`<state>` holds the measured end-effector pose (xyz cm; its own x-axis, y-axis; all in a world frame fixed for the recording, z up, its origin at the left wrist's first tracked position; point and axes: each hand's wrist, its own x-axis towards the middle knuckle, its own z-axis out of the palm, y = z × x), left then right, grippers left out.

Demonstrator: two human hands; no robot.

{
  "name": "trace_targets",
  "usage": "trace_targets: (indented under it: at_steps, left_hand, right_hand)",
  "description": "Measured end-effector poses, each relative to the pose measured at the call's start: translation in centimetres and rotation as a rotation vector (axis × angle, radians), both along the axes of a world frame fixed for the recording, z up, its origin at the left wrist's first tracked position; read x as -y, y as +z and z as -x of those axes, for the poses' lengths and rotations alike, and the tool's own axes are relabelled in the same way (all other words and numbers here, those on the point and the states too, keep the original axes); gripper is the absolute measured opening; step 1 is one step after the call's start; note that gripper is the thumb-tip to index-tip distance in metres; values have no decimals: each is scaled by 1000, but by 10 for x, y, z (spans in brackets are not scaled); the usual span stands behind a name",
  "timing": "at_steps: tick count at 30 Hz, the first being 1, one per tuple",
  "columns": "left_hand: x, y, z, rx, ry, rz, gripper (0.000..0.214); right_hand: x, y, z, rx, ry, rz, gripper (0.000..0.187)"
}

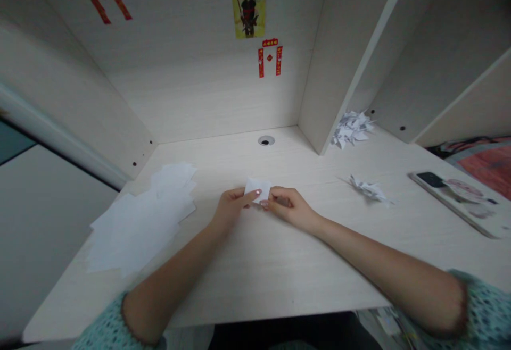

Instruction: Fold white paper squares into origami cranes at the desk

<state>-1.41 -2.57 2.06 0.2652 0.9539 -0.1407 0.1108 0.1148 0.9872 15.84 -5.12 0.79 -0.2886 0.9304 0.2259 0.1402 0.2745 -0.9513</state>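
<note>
Between my two hands is a small white piece of paper [255, 185], roughly square, held just above the middle of the desk. My left hand [236, 201] pinches its left side, thumb lying across the front. At the lower right edge, my right hand [284, 203] grips the same paper between thumb and fingers. Whether the piece is folded in layers I cannot tell. Left of my hands lies a spread pile of white paper sheets [139, 227]. A small heap of folded paper pieces [369, 189] rests to the right.
A larger heap of folded paper [352, 128] sits against the shelf divider [339, 63]. At the right lies a phone in a decorated case [459, 201], with red cloth [491, 166] behind it. A round cable hole [266, 140] is near the back wall.
</note>
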Motion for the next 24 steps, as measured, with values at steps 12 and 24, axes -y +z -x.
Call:
trace_targets:
  at_steps: [12,24]
  left_hand:
    - [2,9,-5,294,140,125,29]
    - [-21,9,15,106,341,-120,34]
  right_hand:
    - [-2,4,-2,-46,94,32,29]
    - [-4,-5,-3,-75,-120,25,28]
